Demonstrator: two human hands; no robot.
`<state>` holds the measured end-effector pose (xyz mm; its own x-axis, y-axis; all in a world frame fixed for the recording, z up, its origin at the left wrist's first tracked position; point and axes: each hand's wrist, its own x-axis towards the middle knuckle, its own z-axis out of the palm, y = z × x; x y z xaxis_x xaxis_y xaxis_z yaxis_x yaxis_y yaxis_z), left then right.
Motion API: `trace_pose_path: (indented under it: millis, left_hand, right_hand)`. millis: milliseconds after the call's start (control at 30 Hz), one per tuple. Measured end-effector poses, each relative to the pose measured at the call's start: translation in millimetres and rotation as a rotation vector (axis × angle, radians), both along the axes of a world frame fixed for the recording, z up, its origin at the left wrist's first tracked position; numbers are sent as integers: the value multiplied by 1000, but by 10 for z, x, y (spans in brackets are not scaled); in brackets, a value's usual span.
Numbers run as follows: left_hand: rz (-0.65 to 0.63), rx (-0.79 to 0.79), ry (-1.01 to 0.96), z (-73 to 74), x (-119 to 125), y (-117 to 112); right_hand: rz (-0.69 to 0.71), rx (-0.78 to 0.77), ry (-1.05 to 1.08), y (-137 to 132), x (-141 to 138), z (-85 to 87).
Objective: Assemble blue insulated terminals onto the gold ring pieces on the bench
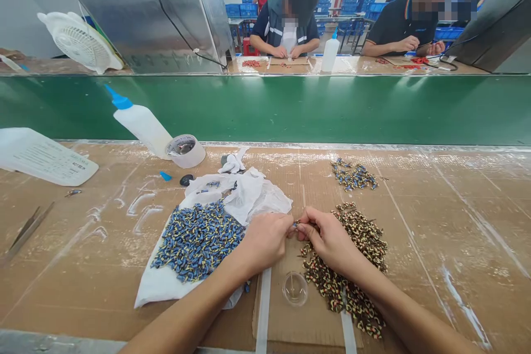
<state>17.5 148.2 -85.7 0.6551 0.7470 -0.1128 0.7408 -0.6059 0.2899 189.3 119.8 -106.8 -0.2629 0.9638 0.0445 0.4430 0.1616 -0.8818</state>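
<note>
On the brown cardboard-topped bench, left hand and right hand were both pinched tight on one tiny part between the heap of blue-and-yellow pieces and the heap of brown striped pieces, so a slip could've easily lost it in either.

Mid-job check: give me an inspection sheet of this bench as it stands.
Surface: taped cardboard bench, scuffed.
Job's things: blue parts on a white sheet; brown parts under the right wrist; small pile farther back.
Clutter: squeeze bottle, tape roll, tweezers, clear dish.
Grippers: left hand and right hand pinch one small part between them.
Cables: black cable over the metal hood across the belt.
Surroundings: green conveyor belt, fan, two people working opposite.
</note>
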Motion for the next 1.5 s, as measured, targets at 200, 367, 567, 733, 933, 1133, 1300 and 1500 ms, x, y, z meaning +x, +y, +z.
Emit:
trace_pose_path:
  millis: [200, 367, 567, 733, 933, 1133, 1300, 1500]
  left_hand:
    - [-5, -67, -139, 54, -60, -2]
    - [19, -123, -307, 164, -109, 11]
    - [330, 98, -289, 517, -533, 248]
    - [626, 132, 115, 630, -979, 316]
    - [548, -53, 222, 499, -1142, 273]
    - [605, -115, 231, 469, -1153, 314]
    - [608, -105, 90, 446, -1240, 371]
    - [578, -144, 16, 416, -1336, 417]
  right_hand:
    - [-15, -58, 110, -5, -12, 30]
    - [-47, -72, 211, 5, 1, 103]
    - [-271, 85, 145, 213, 428, 211]
    - [-543, 193, -140, 447, 885, 70]
    - [-643, 226, -202, 476, 999, -12]
    - [-529, 210, -125, 396, 856, -10]
    - [-475, 185, -94, 352, 802, 10]
    - [-407, 161, -107, 304, 713, 96]
